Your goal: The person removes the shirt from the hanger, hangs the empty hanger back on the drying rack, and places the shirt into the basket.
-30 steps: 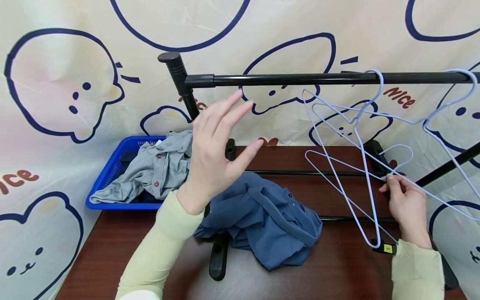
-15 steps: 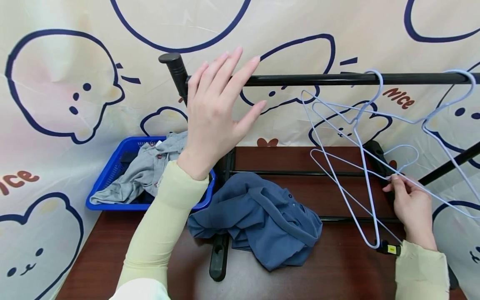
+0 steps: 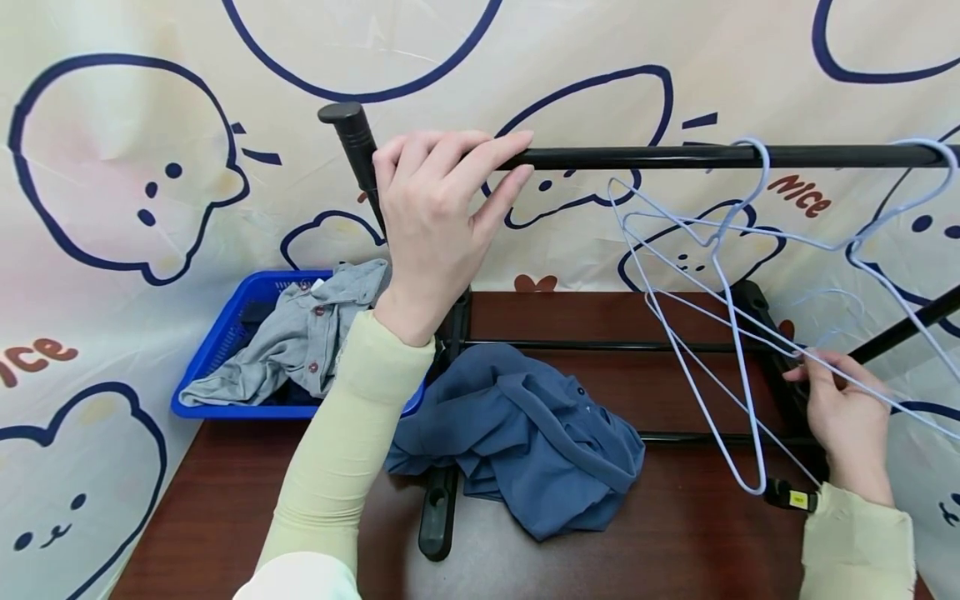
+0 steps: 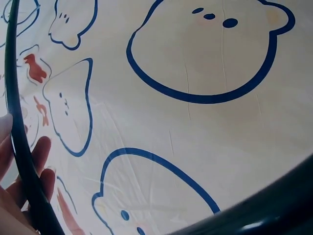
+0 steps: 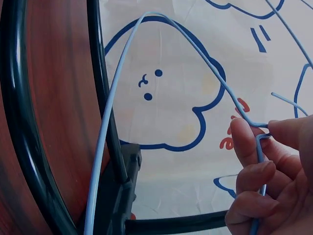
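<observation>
My left hand (image 3: 442,229) grips the black top bar (image 3: 622,157) of a clothes rack near its left end, fingers over it and thumb below. The left wrist view shows these fingers (image 4: 43,152) curled about the bar. At the lower right, my right hand (image 3: 847,417) pinches a light blue wire hanger (image 5: 93,196) close to its neck. Two more such hangers hang on the bar: one hanger (image 3: 738,367) overlaps the held one in the head view, and another hanger (image 3: 892,287) is at the right edge. A crumpled dark blue shirt (image 3: 517,442) lies below, over the rack's base.
A blue plastic basket (image 3: 247,412) holding a grey buttoned shirt (image 3: 300,342) stands at the left on the brown table (image 3: 225,500). One black rack foot (image 3: 437,521) sticks out in front of the dark blue shirt. A printed cloth backdrop (image 3: 585,33) closes off the back.
My left hand has risen from below the bar and closed its fingers around it. My right hand has shifted a little to the right, taking the hanger with it.
</observation>
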Demonstrator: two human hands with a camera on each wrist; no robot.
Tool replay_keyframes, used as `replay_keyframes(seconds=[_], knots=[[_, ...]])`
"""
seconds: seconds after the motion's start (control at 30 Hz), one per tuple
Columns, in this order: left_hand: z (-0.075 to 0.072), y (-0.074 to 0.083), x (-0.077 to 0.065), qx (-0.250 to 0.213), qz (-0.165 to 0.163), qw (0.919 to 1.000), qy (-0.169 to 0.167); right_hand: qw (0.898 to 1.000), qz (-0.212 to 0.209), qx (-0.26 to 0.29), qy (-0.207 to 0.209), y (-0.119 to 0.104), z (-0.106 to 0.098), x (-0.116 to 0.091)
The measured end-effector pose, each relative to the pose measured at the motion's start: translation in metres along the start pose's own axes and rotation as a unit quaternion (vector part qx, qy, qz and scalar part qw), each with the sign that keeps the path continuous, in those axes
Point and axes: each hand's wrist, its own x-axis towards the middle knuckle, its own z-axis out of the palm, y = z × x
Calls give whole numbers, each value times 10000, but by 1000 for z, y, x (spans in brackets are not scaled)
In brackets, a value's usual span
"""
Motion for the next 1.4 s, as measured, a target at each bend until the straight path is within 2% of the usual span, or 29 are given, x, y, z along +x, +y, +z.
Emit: replay_keyframes(seconds=[0.1, 0.3, 0.53, 0.67, 0.8, 0.9, 1.1, 1.2, 1.4], knots=[[1, 0, 0, -2, -34, 10000, 30, 9998, 92, 184, 68, 1, -4, 0], [1, 1, -1, 53, -67, 10000, 1, 9996, 269, 42, 122, 0, -9, -6], [0, 1, 0, 39, -71, 10000, 8, 9990, -276, -301, 197, -1, -8, -24], [0, 1, 1, 67, -92, 9999, -10, 9957, -474, -794, -111, -1, -9, -31], [0, 1, 0, 64, -113, 9999, -33, 9932, -588, -941, -363, 3, -11, -33], [0, 1, -1, 63, -114, 9999, -55, 9925, -647, -976, -362, 7, -13, -32], [0, 1, -2, 71, -127, 9999, -74, 9950, -312, -930, -190, 11, -18, -27], [0, 1, -2, 77, -127, 9999, -76, 9953, -141, -957, 29, 12, -20, -25], [0, 1, -1, 62, -126, 9999, -51, 9932, 3, -1156, 156, 13, -26, -22]])
